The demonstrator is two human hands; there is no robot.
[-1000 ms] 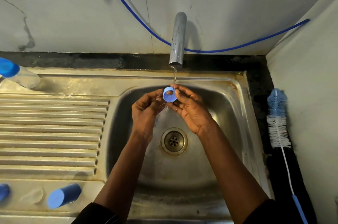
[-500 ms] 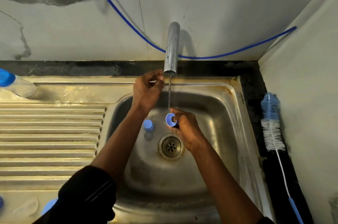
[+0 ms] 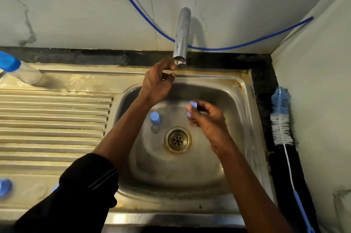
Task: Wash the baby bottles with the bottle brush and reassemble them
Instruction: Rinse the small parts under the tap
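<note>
The left hand (image 3: 157, 82) is up at the back of the sink (image 3: 245, 99), its forearm crossing the basin's left edge from a dark sleeve (image 3: 85, 185). Its fingers (image 3: 167, 64) are curled, with one tip right at the mouth of the tap (image 3: 182, 36). Whether they grip the spout or only touch it, I cannot tell.

The right hand (image 3: 207, 118) is over the basin, lower than the left hand and up and right of the drain (image 3: 178, 140). Its fingers (image 3: 193, 123) are bent round a small blue ring (image 3: 193, 104) and pinch it at the tips. The ring is blurred, so its shape is hard to read.

A blue cap (image 3: 154, 116) stands on the basin floor, left of the drain and just below the left wrist, with something small and clear touching its near side.

A bottle (image 3: 24, 75) with a blue top lies tilted on the back left corner of the steel, above the ribbed drainboard (image 3: 53, 122). A blue lid (image 3: 4, 187) sits at the picture's left edge on the flat steel near the front.

The brush (image 3: 280, 118) lies on the dark desk (image 3: 264, 84) right of the sink, close along the side wall (image 3: 313, 99). Its blue and white bristles point to the back and its thin stem runs forward to a blue handle.

A blue hose (image 3: 144, 16) sags across the back wall behind the tap
</note>
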